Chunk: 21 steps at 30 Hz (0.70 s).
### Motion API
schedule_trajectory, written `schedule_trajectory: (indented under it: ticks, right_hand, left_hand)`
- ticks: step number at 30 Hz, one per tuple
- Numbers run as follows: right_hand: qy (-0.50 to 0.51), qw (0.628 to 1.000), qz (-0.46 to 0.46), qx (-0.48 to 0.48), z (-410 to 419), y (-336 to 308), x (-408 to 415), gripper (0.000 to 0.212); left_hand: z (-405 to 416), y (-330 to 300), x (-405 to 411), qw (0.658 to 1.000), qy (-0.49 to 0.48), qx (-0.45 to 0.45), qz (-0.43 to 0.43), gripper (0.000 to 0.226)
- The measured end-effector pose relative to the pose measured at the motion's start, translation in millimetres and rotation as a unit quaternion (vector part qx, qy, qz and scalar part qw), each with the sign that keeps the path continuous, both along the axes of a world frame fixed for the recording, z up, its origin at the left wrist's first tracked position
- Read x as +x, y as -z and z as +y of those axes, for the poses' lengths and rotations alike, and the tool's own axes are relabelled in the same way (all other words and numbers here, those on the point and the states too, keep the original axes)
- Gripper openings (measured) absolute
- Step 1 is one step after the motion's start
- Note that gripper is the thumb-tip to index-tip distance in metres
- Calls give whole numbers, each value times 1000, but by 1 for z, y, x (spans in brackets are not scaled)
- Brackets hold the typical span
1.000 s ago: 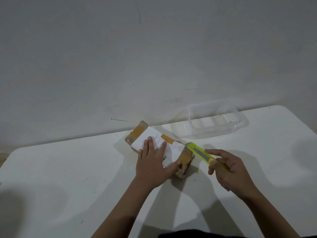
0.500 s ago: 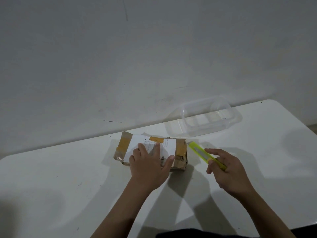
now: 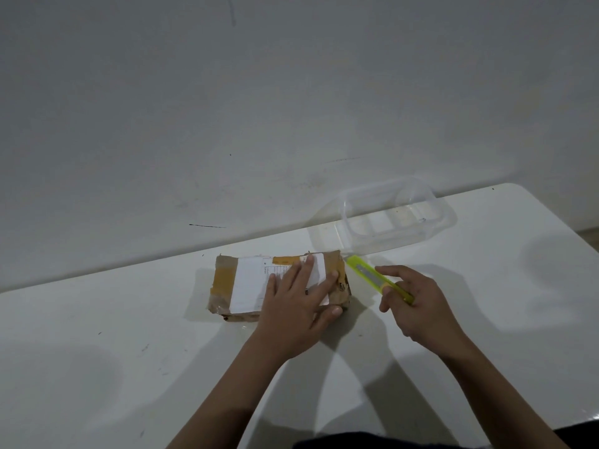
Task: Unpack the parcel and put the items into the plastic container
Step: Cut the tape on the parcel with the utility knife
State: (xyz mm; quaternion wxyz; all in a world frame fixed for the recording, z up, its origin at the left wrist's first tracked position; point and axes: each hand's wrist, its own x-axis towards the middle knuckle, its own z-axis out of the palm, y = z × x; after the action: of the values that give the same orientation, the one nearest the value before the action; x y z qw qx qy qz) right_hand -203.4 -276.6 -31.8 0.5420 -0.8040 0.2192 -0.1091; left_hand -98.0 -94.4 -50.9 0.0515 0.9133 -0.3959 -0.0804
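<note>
— What are the hands doing?
— The left hand [image 3: 296,314] presses flat, fingers spread, on the taped parcel [image 3: 278,285] mid-table. The right hand [image 3: 421,306] grips a yellow-green cutter [image 3: 372,276], tip at the parcel's right end.
— And the plastic container [image 3: 397,215]?
— At the table's [image 3: 97,351] far edge, nothing in it.

Brown taped parcel [image 3: 233,283], white label uppermost, lying flat and sealed at centre; clear plastic container [image 3: 445,218], open, upright, at its 2 o'clock.
</note>
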Motion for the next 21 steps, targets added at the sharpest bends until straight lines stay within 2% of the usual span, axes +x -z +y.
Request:
schedule_trajectory:
  ticks: [7, 13, 17, 21]
  right_hand:
    - [-12, 999, -9, -43, -3, -7, 0, 27]
    - [-23, 992, 6, -123, 0, -5, -5, 31]
    - [-27, 989, 4, -143, 4, -3, -2, 33]
    - [-34, 986, -15, -162, 10, -6, 1, 35]
  left_hand:
    - [-4, 7, -1, 999, -26, -3, -35, 59]
    - [-9, 6, -15, 997, -75, -11, -10, 62]
    - [-7, 3, -19, 997, -70, -37, 15, 67]
    - [0, -4, -5, 995, -58, -76, -12, 67]
